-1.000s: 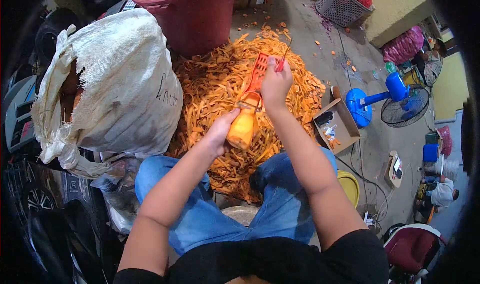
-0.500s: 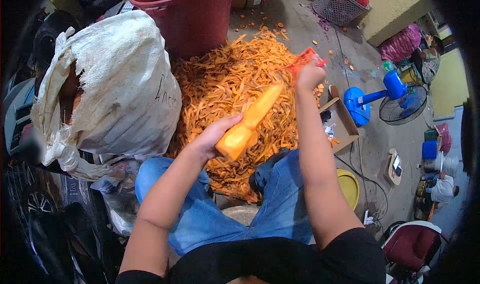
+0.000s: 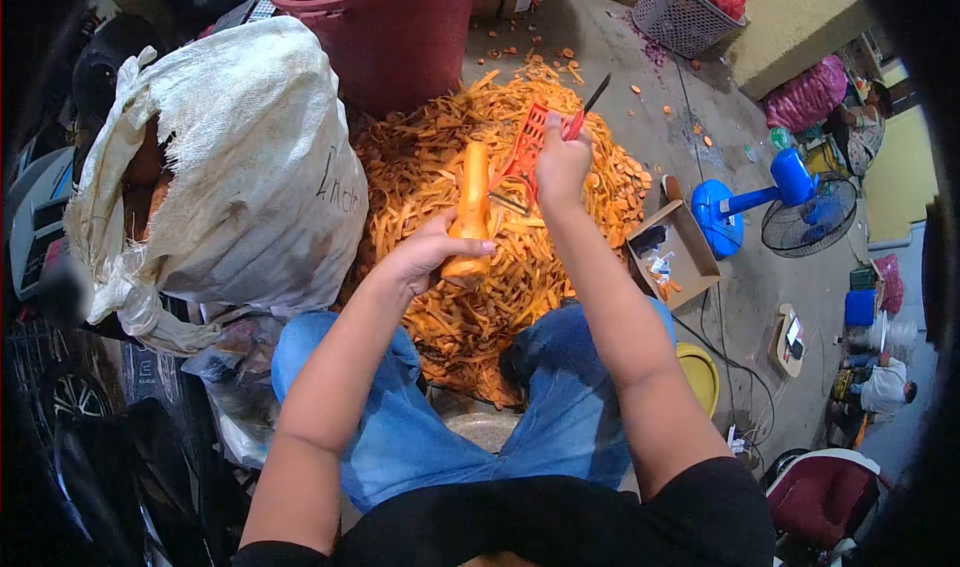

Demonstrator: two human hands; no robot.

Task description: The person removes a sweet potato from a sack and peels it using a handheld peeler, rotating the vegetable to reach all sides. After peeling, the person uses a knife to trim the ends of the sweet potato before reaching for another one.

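My left hand is closed around the thick end of a peeled orange carrot, whose narrower end points away from me. In my right hand is a red peeler with a perforated plastic body, its blade end near the carrot's right side but apart from it. A knife with a dark blade and red handle sticks out of the same hand, pointing up and right. Beneath both hands lies a large heap of orange peelings.
A white woven sack stands at the left, with carrots showing through its torn opening. Behind the heap is a dark red tub. To the right are a cardboard box, a blue fan and a yellow basin.
My right hand has moved left and nearer, bringing the peeler beside the carrot; the knife blade now shows. My left hand has turned the carrot more upright.
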